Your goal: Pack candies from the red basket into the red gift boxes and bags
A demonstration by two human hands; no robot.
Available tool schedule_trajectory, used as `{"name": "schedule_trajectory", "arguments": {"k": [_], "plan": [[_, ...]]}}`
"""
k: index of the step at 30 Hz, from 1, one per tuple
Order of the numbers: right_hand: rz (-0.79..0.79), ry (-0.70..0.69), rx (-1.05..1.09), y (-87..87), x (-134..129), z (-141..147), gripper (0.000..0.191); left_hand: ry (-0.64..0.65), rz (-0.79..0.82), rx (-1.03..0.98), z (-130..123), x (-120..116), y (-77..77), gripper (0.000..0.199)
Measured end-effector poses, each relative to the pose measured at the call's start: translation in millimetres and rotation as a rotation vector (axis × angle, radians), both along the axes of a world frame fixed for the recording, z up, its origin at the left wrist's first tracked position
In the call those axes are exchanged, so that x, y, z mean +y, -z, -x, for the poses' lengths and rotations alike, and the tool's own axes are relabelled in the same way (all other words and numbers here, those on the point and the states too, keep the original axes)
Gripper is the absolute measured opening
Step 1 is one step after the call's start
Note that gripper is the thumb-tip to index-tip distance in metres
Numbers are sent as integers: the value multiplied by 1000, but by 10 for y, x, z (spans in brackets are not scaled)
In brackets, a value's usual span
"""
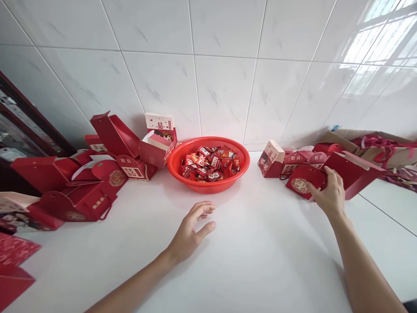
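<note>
My right hand (329, 194) grips a small red gift box (301, 181) with a gold round emblem, thumb on its near side and fingers at its far edge. Just behind that hand a larger red box (358, 169) has its flap raised. Over the white table, my left hand (192, 232) is held with thumb and fingers apart and nothing in it. Beyond it, nearer the wall, sits a red plastic basket (208, 188) holding many red-wrapped candies (211, 163).
Several red boxes (81, 200), some with flaps up, crowd the left side. A closed red-and-white box (271, 160) stands right of the basket. At the far right is a cardboard carton (374, 152) with red ribbons. A tiled wall (224, 95) borders the table (254, 261).
</note>
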State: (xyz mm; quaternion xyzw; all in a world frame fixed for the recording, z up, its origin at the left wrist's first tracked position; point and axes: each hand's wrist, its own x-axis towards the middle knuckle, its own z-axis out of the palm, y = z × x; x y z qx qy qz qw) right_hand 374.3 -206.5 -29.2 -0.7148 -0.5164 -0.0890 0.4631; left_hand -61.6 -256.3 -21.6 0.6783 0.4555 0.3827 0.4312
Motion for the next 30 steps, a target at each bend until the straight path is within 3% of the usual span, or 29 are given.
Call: {"name": "schedule_trajectory", "arguments": {"k": [6, 9, 13, 18, 21, 26, 30], "plan": [[29, -39, 30, -52, -36, 76, 37, -2, 33, -31, 22, 10, 18, 29], [31, -150, 151, -137, -95, 42, 26, 12, 49, -46, 19, 20, 34, 30], [-29, -270, 344, -212, -166, -70, 18, 21, 80, -50, 12, 34, 41, 31], [-43, -231, 286, -210, -184, -81, 23, 26, 112, -48, 16, 36, 41, 31], [11, -238, 141, -232, -214, 0, 28, 31, 130, -51, 15, 35, 42, 31], [-27, -224, -328, -294, -269, 287, 48, 20, 171, -61, 2, 33, 24, 32], [-153, -382, -600, -179, -234, 787, 19, 14, 200, -75, -13, 27, 8, 33]]}}
